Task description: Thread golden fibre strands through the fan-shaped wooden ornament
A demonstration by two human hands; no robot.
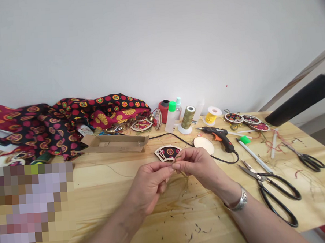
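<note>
My left hand and my right hand meet over the wooden table, fingertips pinched close together. Between them is a thin olive-green cord, with loose strands hanging below my right fingers. Just beyond my hands lies a fan-shaped wooden ornament with dark patterned fabric in its frame. Its near edge is partly covered by my fingers, and I cannot tell whether the cord is joined to it. A silver bracelet sits on my right wrist.
Large black-handled scissors lie right of my right arm, near a glue gun with a black cable. Behind stand an olive thread spool and bottles. An open cardboard box and patterned fabric are at left. Smaller scissors lie far right.
</note>
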